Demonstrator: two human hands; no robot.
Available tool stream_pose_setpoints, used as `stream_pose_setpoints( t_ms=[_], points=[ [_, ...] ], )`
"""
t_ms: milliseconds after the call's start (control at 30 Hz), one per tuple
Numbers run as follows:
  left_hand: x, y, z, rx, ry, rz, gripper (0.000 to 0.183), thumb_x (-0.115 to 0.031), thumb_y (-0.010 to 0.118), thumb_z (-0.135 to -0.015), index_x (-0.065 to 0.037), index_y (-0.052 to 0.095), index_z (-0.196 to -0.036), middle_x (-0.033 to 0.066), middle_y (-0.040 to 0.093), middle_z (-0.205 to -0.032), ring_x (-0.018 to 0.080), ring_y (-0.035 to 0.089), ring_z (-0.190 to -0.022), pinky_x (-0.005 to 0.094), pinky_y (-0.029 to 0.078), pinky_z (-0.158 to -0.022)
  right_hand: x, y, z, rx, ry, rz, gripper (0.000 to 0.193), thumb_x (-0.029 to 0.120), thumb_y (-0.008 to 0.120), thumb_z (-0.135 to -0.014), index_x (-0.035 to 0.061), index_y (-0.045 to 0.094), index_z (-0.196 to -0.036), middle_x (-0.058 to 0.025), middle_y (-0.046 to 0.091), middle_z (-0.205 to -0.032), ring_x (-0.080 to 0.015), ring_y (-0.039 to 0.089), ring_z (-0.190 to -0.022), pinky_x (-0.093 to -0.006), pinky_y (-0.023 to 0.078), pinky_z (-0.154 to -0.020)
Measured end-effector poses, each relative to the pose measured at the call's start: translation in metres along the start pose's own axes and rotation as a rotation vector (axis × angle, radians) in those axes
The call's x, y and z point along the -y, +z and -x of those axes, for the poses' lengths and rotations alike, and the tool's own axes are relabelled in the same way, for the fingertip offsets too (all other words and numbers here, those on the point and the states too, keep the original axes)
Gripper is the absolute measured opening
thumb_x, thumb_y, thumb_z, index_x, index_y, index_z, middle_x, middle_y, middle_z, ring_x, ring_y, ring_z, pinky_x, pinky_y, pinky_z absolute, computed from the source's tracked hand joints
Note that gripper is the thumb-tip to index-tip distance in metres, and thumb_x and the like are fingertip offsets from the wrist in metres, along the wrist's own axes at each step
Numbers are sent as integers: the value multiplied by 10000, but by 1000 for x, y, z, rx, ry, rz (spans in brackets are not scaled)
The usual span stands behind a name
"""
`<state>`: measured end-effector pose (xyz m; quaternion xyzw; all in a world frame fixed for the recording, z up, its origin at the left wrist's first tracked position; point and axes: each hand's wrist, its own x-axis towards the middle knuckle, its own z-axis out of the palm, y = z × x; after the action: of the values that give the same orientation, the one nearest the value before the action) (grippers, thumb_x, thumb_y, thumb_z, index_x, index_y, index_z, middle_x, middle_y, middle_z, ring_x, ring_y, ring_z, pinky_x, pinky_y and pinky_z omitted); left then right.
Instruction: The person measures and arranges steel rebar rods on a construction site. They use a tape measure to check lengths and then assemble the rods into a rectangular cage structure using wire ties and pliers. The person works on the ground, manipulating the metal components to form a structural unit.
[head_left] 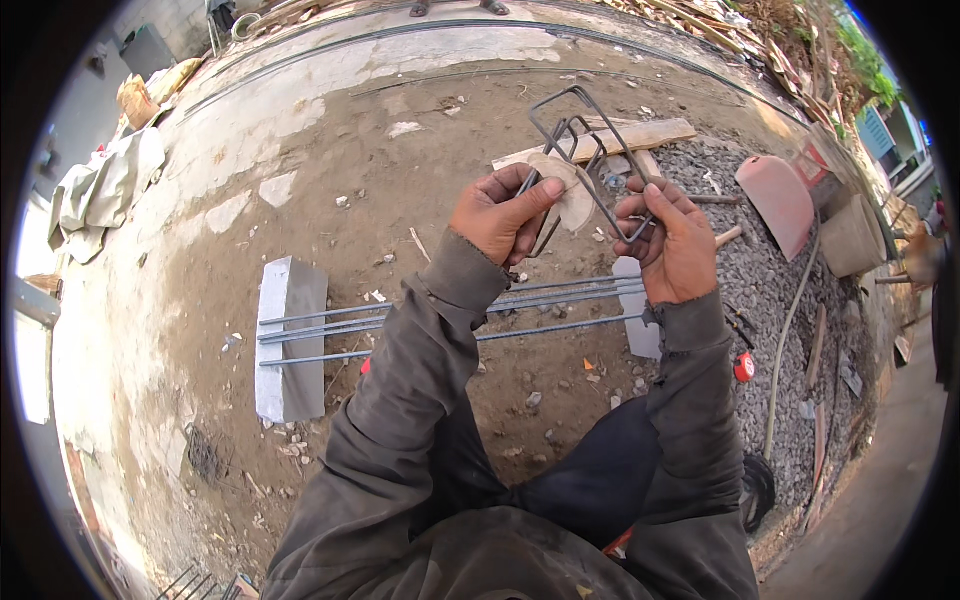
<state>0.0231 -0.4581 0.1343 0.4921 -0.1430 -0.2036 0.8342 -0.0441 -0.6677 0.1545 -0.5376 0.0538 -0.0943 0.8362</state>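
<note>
Steel bars (560, 297) are lying across two pale blocks (290, 380); above them, bent steel loops (612, 132) are apparently being separated, the left hand (510, 215) pinching several, the right hand's (672, 235) fingers pinching one corner; freeing it is seemingly calling for steady grips.

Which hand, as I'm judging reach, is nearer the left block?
Left: the left hand is up and right of the left block in view; the right hand is farther right.
</note>
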Motion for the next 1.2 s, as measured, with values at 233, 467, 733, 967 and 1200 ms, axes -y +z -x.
stream_pose_setpoints(
  t_ms=[233, 467, 733, 967, 1200],
  points=[
    [44, -106, -57, -622, 247, -875, 362, -193, 734, -893, 58, 664, -1144, 126, 723, -855, 153, 656, -657, 273, 525, -616, 33, -19, 6, -248, -503, -66, 238, 170, 473, -1034, -5, 559, -1171, -140, 691, -946, -233, 695, -771, -322, 598, -618],
    [-4, -67, -32, -495, 205, -492, 398, -237, 664, -951, 12, 615, -1258, 163, 718, -1073, 144, 645, -738, 252, 517, -582, -4, -4, 4, -141, -72, -108, 195, 107, 424, -1031, -14, 502, -1163, -216, 659, -1066, -325, 697, -891, -396, 632, -746],
    [9, -17, -14, -306, -67, 80, 352, -148, 621, -982, 6, 578, -1295, 156, 679, -1086, 188, 681, -781, 281, 572, -587, -35, 35, 11, -4, 169, -254, 127, 13, 399, -996, -18, 417, -1118, -247, 612, -1097, -362, 695, -928, -448, 639, -822],
    [20, -22, -20, -205, -43, 241, 355, -76, 555, -998, 68, 509, -1320, 204, 650, -1133, 320, 677, -1047, 415, 628, -852, -77, 38, 5, 93, 317, 42, 551, 9, 434, -989, 18, 204, -1489, -217, 548, -1150, -296, 689, -786, -402, 633, -646],
    [32, -21, -20, -283, -3, 241, 318, -83, 592, -982, 90, 540, -1243, 188, 653, -1079, 314, 699, -967, 408, 641, -824, -91, 39, -7, 136, 257, 231, 423, 197, 524, -1019, -4, 438, -1381, -134, 619, -1103, -192, 670, -806, -312, 578, -598]
  ],
)
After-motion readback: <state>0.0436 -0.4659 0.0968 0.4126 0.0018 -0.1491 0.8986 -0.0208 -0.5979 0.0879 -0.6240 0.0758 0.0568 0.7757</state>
